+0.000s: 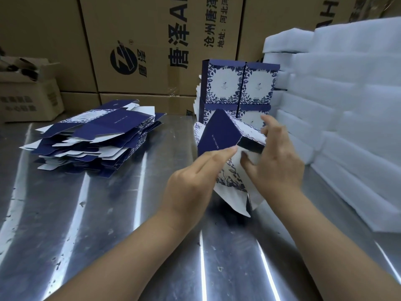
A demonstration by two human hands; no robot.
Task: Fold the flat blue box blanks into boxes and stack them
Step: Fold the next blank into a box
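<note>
A partly folded blue-and-white box is held tilted above the metal table, its white flaps hanging toward me. My left hand lies against its blue side with straight fingers. My right hand grips its right end, fingers curled over the top and thumb under a dark flap. Behind it several folded boxes stand stacked in two rows. A loose pile of flat blue blanks lies on the table at the left.
White foam sheets are stacked high along the right side. Large brown cartons wall off the back. A small open carton sits at the far left.
</note>
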